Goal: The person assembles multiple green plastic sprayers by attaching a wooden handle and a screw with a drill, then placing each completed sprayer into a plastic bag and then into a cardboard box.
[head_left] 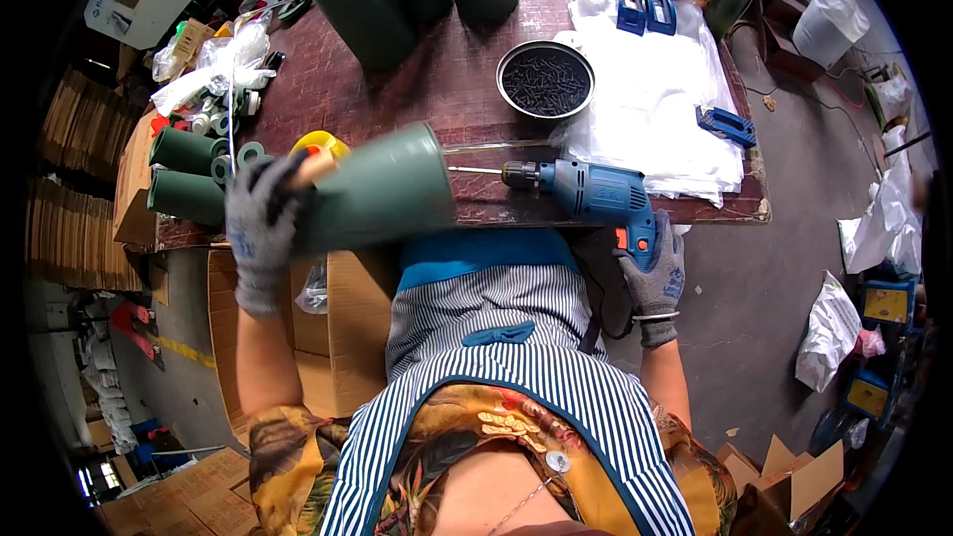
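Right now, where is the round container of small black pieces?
In the head view, the container sits right of centre on the table, left of the white plastic, beyond the blue drill.

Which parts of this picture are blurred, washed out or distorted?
Head view: motion blur smears the held green cylinder and softens the left grip, while the blue drill looks crisper; the white sheets look nearly washed out; fisheye bending curves edges near the black rim.
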